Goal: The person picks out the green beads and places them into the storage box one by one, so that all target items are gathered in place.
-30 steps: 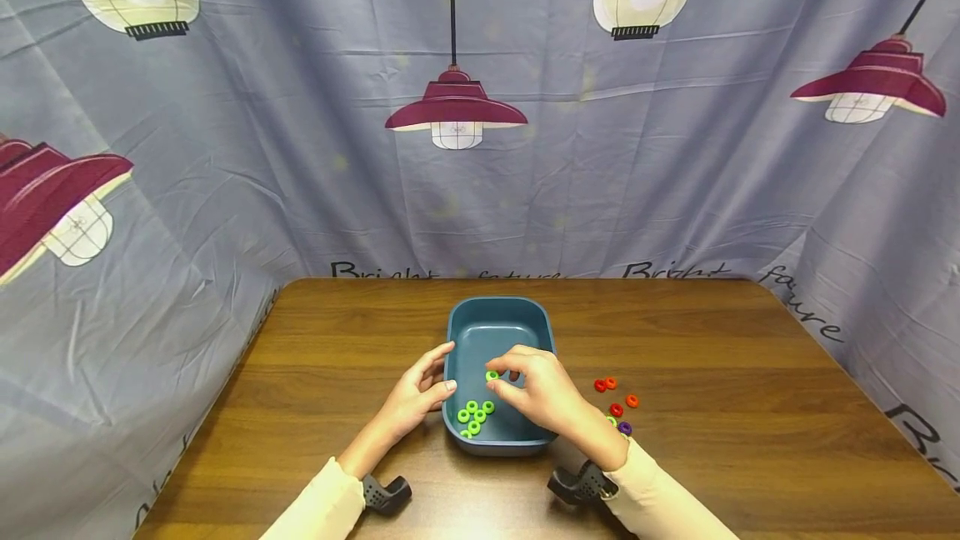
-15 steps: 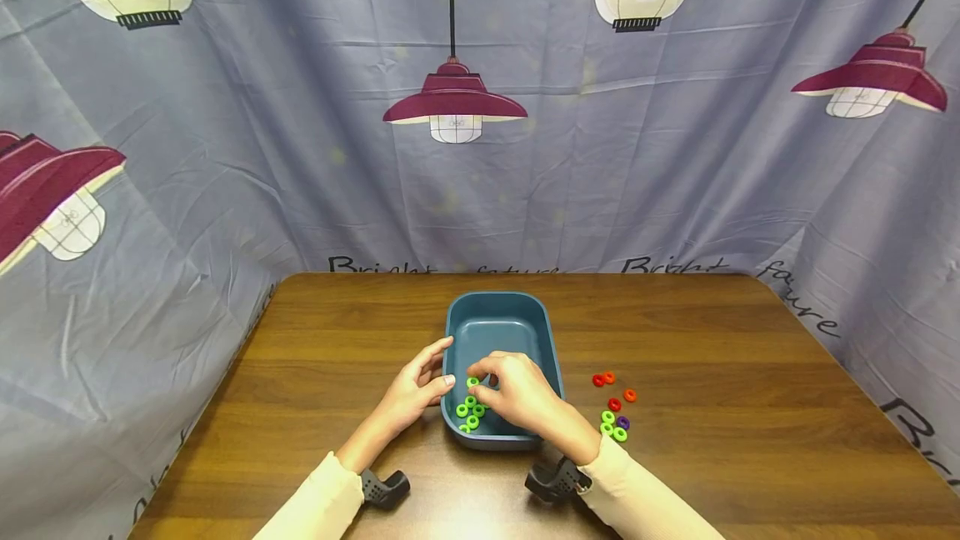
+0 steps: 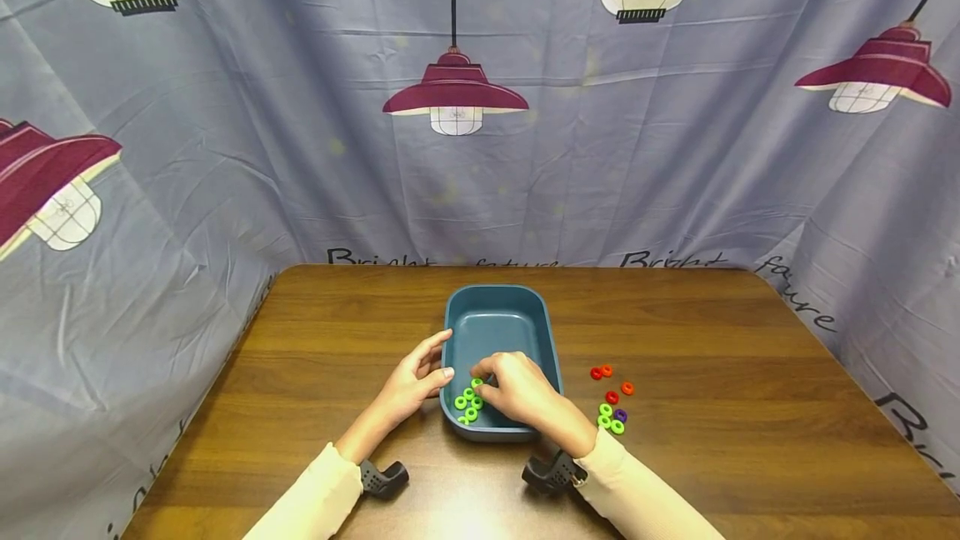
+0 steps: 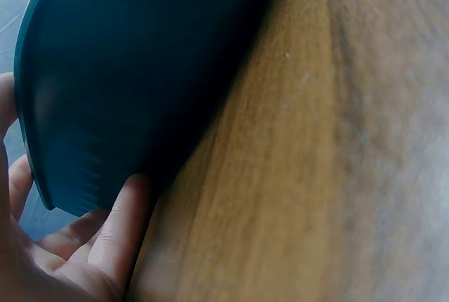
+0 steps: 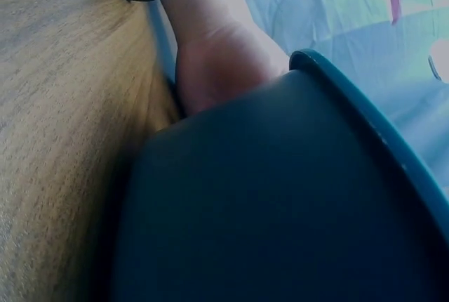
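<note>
In the head view a blue-grey plastic bin (image 3: 501,438) stands on the table, with several small green rings (image 3: 461,402) in its near left corner. My left hand (image 3: 408,382) holds the bin's left side, thumb at the rim. The left wrist view shows fingers (image 4: 123,228) of that hand against the outer wall. My right hand (image 3: 517,386) reaches down inside the bin, pinching a green ring (image 3: 477,383) between thumb and index finger, close over the other rings. In the right wrist view the bin wall (image 5: 266,197) hides its fingers.
Right of the bin lie loose rings on the wooden table (image 3: 720,407): red rings (image 3: 612,397), orange rings (image 3: 627,388), green rings (image 3: 617,427) and a purple ring (image 3: 620,415). A printed curtain (image 3: 360,173) hangs behind the table.
My right hand has moved left and toward me inside the bin, carrying the pinched green ring to the other rings. My left hand stays at the bin's side.
</note>
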A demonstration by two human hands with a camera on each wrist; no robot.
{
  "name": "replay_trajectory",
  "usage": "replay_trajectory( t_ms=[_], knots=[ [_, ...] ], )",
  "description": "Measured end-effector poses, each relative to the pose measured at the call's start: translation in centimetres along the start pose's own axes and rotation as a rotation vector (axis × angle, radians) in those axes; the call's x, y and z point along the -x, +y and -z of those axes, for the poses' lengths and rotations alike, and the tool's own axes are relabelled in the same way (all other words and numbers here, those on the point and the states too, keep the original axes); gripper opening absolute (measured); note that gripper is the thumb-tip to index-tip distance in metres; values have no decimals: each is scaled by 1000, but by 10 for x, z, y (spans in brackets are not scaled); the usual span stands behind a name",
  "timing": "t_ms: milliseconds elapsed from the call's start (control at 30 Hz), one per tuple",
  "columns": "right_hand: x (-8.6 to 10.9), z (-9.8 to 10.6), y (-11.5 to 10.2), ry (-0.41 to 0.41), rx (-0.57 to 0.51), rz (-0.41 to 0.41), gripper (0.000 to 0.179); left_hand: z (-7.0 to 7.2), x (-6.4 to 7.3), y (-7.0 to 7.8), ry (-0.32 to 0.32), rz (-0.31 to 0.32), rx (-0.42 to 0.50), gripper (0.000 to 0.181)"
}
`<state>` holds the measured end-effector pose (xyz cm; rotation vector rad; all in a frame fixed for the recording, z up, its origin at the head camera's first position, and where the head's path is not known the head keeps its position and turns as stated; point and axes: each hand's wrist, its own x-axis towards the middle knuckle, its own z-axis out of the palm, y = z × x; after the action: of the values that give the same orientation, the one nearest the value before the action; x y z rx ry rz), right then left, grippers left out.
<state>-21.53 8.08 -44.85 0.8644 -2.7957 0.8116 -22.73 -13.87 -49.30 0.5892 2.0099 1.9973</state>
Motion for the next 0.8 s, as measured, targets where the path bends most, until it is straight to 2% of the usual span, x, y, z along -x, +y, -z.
replay_trajectory(
  t_ms=[300, 533, 800],
  knots=[
    [-1, 0, 0, -27, 35, -18, 15, 2, 0, 1, 16, 10, -20, 69],
    [0, 1, 0, -52, 91, -103, 11, 2, -1, 0, 14, 11, -11, 68],
    [3, 1, -1, -47, 118, -139, 12, 1, 0, -1, 6, 12, -5, 68]
  ],
)
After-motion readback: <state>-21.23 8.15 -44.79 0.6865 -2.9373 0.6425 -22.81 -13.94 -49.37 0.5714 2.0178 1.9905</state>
